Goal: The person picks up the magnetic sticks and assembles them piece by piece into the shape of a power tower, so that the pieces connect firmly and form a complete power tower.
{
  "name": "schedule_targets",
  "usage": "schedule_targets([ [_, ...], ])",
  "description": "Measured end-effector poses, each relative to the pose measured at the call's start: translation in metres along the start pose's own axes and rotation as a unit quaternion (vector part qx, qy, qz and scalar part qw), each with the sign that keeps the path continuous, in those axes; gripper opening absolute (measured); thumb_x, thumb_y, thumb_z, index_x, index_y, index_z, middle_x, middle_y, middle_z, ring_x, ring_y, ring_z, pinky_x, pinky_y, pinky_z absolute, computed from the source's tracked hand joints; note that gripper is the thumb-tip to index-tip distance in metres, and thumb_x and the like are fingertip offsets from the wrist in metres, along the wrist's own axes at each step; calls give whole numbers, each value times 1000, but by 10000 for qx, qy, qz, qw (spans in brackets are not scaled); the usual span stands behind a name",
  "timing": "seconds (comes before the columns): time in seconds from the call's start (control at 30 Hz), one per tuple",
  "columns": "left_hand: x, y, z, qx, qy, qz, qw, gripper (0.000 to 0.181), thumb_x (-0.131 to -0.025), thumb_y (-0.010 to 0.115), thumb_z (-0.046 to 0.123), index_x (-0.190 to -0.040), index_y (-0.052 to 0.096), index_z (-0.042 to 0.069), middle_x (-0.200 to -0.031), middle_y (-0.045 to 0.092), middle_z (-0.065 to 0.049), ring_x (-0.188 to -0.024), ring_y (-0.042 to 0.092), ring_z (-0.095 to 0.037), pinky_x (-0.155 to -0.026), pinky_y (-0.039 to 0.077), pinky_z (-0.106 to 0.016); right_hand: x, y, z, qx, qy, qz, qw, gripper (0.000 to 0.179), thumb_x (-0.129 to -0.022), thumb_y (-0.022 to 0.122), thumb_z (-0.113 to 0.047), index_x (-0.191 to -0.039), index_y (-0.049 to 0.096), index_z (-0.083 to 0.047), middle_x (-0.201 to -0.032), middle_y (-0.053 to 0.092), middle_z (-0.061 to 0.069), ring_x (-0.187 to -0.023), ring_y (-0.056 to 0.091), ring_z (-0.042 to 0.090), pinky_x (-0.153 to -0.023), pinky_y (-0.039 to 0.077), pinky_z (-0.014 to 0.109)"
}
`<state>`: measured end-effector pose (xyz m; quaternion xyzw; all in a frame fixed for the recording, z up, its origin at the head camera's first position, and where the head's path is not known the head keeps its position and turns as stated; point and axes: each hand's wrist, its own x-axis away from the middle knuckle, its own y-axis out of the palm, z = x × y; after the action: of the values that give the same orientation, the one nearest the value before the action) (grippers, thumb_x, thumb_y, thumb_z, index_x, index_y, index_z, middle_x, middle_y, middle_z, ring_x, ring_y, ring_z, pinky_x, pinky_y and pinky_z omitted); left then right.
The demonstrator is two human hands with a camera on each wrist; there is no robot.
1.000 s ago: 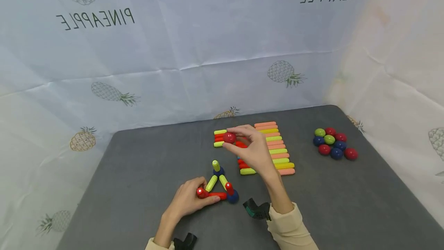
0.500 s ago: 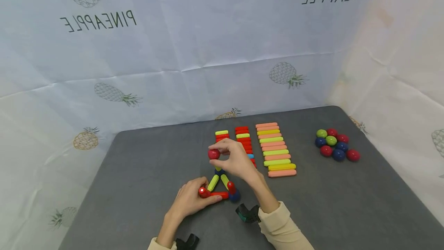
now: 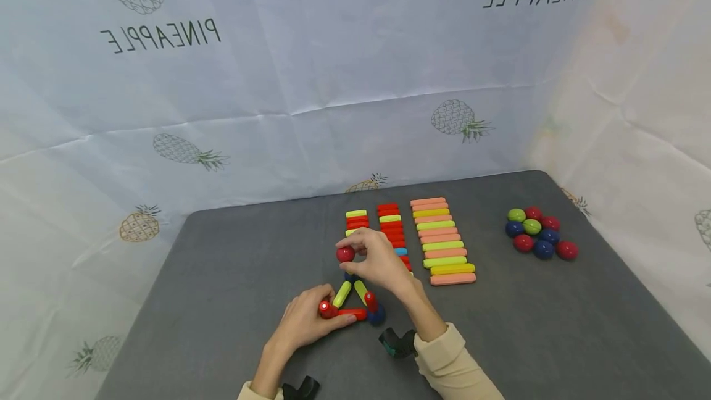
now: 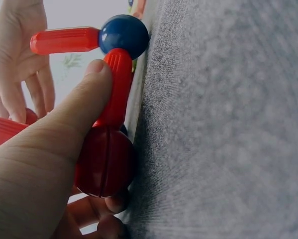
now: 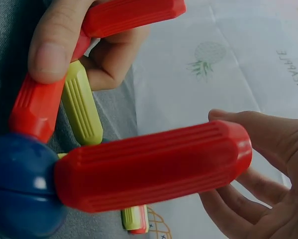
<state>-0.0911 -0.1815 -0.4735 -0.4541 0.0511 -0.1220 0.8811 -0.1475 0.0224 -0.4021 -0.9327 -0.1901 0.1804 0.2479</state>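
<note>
Thumb and fingers of my right hand point(image 3: 380, 262) pinch a red ball point(image 3: 345, 254) over the back corner of a triangular frame of rods and balls. A blue ball point(image 3: 351, 276) sits at that corner; the upright beneath the red ball is mostly hidden. My left hand point(image 3: 305, 315) grips the front left corner, its thumb along the red front rod point(image 3: 352, 313). In the left wrist view that corner is another red ball point(image 4: 106, 162). A red rod point(image 5: 153, 167) stands up from the front right blue ball point(image 5: 22, 184). Yellow-green rods point(image 3: 342, 294) form the sides.
Behind the frame lie columns of rods: red and yellow-green ones point(image 3: 392, 230), and a longer salmon and yellow set point(image 3: 444, 242). Several loose balls point(image 3: 532, 227) in red, blue and green cluster at the right of the grey table point(image 3: 233, 264). Pineapple-print cloth point(image 3: 311, 48) surrounds it.
My right hand has brought the red ball left and toward me, from over the rod columns to the frame's back upright, then slightly lower. My left hand keeps its grip.
</note>
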Motion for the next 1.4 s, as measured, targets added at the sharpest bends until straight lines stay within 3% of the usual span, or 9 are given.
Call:
schedule_targets([
  [0.23, 1, 0, -2, -1, 35, 6, 10000, 46, -78, 82, 59, -80, 56, 22, -63, 43, 11, -50, 38, -1, -46, 29, -20, -1, -1, -1, -8, 23, -185, 9998, 32, -85, 83, -11, -115, 75, -5, -116, 70, 12, -92, 69, 22, -89, 60, 48],
  [0.47, 0, -1, -2, -19, 142, 12, 9999, 47, -78, 82, 61, -79, 55, 22, -63, 41, 12, -50, 35, 0, -45, 27, -20, -1, 0, 0, -6, 46, -127, 9999, 33, -84, 83, -8, -116, 75, -6, -118, 69, 13, -93, 68, 23, -88, 61, 48],
  [0.63, 0, -1, -2, -5, 132, -12, 9999, 46, -78, 82, 60, -79, 55, 22, -63, 41, 12, -50, 36, 0, -45, 27, -20, -1, -2, 0, -77, -39, -152, 9998, 40, -85, 83, -11, -123, 73, -7, -121, 69, 12, -100, 68, 26, -90, 60, 49],
  [0.77, 0, -2, -2, -21, 121, -11, 9999, 46, -77, 82, 60, -79, 56, 22, -63, 42, 12, -50, 37, 0, -45, 28, -20, 1, -10, 4, -69, -304, 221, 9993, 40, -85, 84, -17, -124, 73, -9, -118, 71, 9, -102, 69, 26, -90, 60, 47],
  [0.9, 0, -2, -1, -69, 40, -25, 10000, 47, -77, 82, 62, -79, 55, 23, -63, 41, 12, -51, 37, 0, -46, 27, -20, 6, -32, 18, -14, -374, 948, 9948, 37, -86, 83, -17, -121, 74, -9, -115, 73, 10, -103, 69, 27, -89, 59, 52],
  [1.03, -1, -3, -1, -84, -53, -40, 9999, 47, -76, 82, 63, -79, 55, 23, -64, 41, 11, -52, 38, -1, -46, 26, -20, 17, -64, 41, 80, 102, 1417, 9898, 39, -88, 81, -14, -125, 72, -5, -124, 71, 17, -113, 66, 36, -97, 55, 58],
  [1.13, -2, -3, -2, -88, -66, -63, 9999, 47, -76, 82, 62, -80, 56, 23, -65, 41, 11, -53, 39, -2, -47, 26, -21, 28, -91, 63, 529, 414, 1696, 9832, 39, -88, 80, -11, -125, 71, -3, -125, 70, 21, -114, 65, 41, -97, 54, 58],
  [1.27, -2, -3, -1, -101, -58, -69, 9999, 47, -76, 82, 63, -80, 56, 23, -65, 42, 11, -53, 39, -2, -47, 26, -20, 49, -127, 91, 1469, 648, 2033, 9659, 38, -87, 80, -8, -123, 71, 2, -120, 70, 27, -110, 64, 45, -91, 54, 61],
  [1.4, -1, -3, 0, -113, -31, -37, 9999, 47, -76, 82, 63, -80, 56, 24, -64, 41, 11, -53, 38, -1, -47, 26, -20, 73, -161, 113, 2193, 1088, 2165, 9451, 38, -88, 77, -7, -122, 69, 6, -123, 65, 35, -113, 60, 53, -93, 48, 68],
])
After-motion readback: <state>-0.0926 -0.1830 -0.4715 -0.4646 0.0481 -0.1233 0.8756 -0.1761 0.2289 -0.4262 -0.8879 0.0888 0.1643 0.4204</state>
